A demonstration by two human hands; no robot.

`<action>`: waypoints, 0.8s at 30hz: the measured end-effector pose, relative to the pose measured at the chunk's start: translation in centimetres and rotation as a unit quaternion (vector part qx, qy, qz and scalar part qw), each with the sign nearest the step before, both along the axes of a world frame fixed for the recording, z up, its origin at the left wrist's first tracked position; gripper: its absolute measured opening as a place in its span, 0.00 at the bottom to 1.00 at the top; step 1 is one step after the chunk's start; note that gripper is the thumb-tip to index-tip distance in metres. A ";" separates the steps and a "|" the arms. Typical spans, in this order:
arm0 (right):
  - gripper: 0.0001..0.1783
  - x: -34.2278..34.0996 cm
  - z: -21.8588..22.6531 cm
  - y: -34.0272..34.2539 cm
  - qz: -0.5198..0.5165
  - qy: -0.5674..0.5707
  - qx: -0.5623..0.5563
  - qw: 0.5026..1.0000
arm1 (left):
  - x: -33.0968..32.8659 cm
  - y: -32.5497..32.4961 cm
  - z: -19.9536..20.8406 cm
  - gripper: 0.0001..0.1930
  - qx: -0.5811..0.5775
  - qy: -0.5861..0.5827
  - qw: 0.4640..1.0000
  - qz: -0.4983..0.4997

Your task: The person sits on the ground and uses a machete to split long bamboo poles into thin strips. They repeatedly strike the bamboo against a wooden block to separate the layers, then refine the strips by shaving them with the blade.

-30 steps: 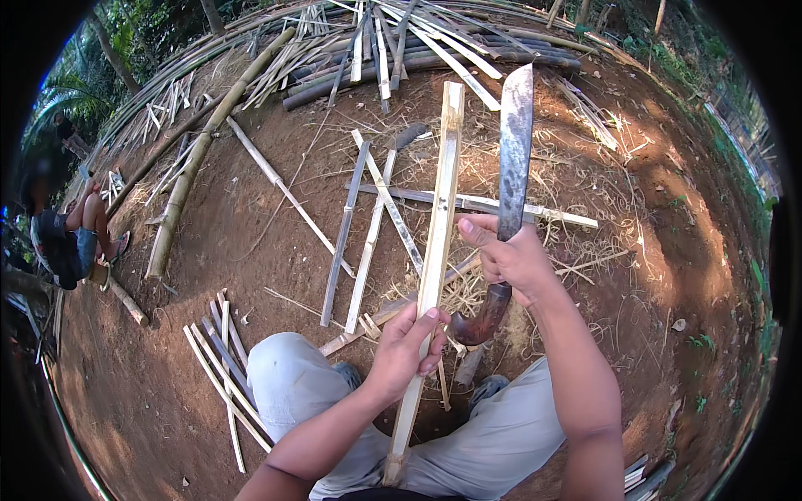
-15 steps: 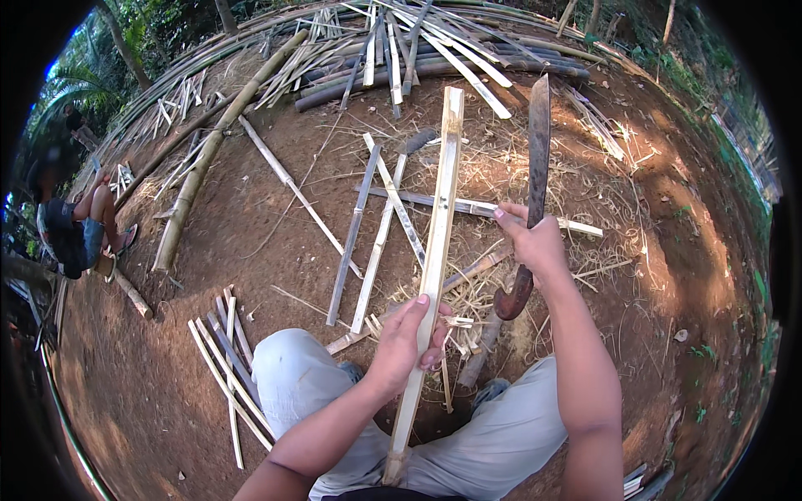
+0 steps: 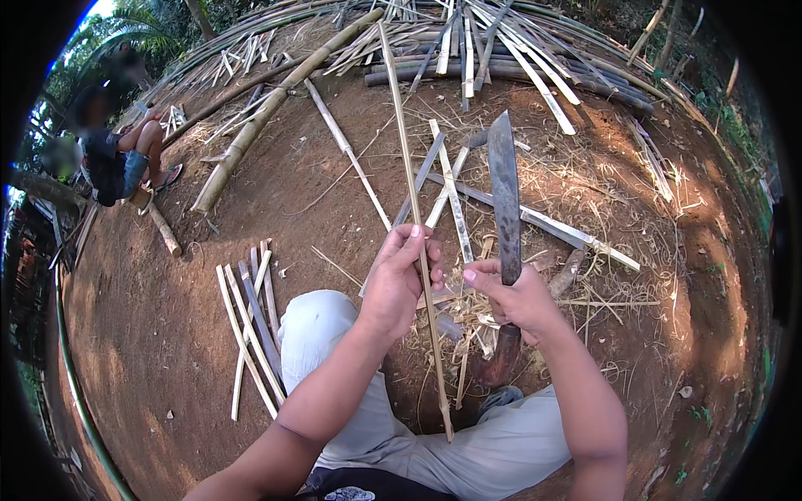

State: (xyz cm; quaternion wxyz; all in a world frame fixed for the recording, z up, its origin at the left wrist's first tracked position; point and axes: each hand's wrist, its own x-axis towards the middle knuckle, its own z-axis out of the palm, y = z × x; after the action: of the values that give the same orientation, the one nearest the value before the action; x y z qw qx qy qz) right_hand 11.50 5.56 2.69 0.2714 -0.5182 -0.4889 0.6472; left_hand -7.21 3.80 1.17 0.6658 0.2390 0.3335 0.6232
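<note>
My left hand is closed round a long split bamboo strip, which stands nearly upright with its narrow edge toward me and its lower end over my lap. In my right hand is a machete with a broad dark blade pointing up. Its brown wooden handle shows below the fist. The blade is to the right of the strip, apart from it. Beyond my hands, several split bamboo pieces lie crossed on the ground, and pale shavings are scattered between my knees.
A small pile of bamboo strips lies beside my left knee. Farther off are a thick bamboo pole and a big heap of split bamboo. Another person sits at the far left.
The bamboo strip has turned from its broad face to its narrow edge. My right hand has come lower and left with the machete, nearer my left hand. The whole view has shifted.
</note>
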 end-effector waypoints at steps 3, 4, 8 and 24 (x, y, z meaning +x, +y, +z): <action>0.23 -1.0 -0.3 -1.3 0.039 0.010 -0.023 0.999 | -0.4 -0.4 0.0 0.11 0.019 -0.002 1.000 0.010; 0.24 -1.3 -0.6 -1.6 0.051 0.015 -0.028 0.998 | -0.4 -0.6 0.0 0.11 0.022 0.007 1.000 0.016; 0.23 -2.3 -1.2 -2.3 0.051 0.025 -0.071 0.996 | -0.9 -0.9 0.0 0.12 0.023 0.055 0.997 0.057; 0.14 -3.6 -3.0 -3.5 -0.025 0.055 -0.096 0.994 | -0.9 -1.2 1.2 0.14 0.067 0.138 0.982 0.108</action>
State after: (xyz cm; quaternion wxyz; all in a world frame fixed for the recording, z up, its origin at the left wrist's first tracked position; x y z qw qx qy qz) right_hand 7.87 2.01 -0.28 0.2631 -0.5176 -0.3960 0.7114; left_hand -8.10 2.56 2.37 0.5246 0.3295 0.4040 0.6730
